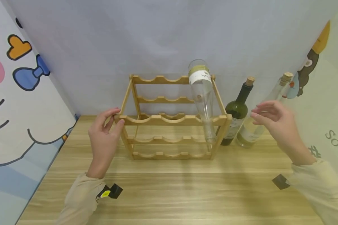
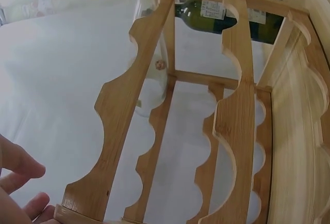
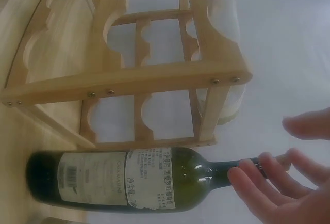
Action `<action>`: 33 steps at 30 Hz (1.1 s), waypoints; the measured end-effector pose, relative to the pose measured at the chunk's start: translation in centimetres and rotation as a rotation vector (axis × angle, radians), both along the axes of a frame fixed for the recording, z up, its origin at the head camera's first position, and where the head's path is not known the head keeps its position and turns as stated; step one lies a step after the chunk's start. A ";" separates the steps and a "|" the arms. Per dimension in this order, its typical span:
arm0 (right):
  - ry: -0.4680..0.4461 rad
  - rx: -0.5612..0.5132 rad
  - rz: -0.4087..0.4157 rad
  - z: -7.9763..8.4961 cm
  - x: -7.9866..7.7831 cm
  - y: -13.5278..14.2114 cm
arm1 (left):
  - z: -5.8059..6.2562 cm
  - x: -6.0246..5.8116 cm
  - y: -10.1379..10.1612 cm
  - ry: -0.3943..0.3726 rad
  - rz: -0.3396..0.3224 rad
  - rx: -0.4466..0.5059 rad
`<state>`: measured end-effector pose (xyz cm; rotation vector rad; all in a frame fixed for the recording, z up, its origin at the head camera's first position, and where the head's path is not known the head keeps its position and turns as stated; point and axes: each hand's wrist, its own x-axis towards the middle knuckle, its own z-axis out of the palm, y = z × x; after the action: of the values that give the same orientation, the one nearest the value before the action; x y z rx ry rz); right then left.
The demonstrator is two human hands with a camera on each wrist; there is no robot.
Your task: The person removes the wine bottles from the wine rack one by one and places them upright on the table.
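A wooden wine rack (image 1: 160, 120) stands on the table, and my left hand (image 1: 105, 136) grips its front left top corner between thumb and fingers. Across the right end of its top tier lies a clear glass bottle (image 1: 204, 97), neck toward me, base to the back. Right of the rack stand a green wine bottle (image 1: 236, 109) with a cork and a clear corked bottle (image 1: 249, 134). My right hand (image 1: 281, 128) hovers beside them with bent, parted fingers and holds nothing. In the right wrist view its fingers overlap the neck of the green bottle (image 3: 185, 177).
The wood-grain table (image 1: 169, 187) extends in front of the rack. A pale cloth wall (image 1: 157, 37) rises close behind it. Cartoon-printed panels flank the table on the left (image 1: 14, 109) and right (image 1: 321, 118).
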<state>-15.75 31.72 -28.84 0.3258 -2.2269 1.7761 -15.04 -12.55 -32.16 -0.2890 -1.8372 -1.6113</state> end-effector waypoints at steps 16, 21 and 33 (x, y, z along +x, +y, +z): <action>0.043 0.291 0.048 -0.9 0.2 -2.8 | 1.7 0.6 1.4 0.035 -0.087 -0.065; 0.064 0.270 0.092 -1.2 0.0 -3.3 | 2.2 0.7 2.1 0.063 -0.156 -0.064; 0.056 0.293 0.092 -1.9 -0.4 -4.5 | 2.8 0.2 3.8 0.112 -0.258 -0.145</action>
<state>-16.20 27.24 -30.75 0.5391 -2.4679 1.4586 -14.87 -8.72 -29.33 -0.6920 -1.8931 -1.5950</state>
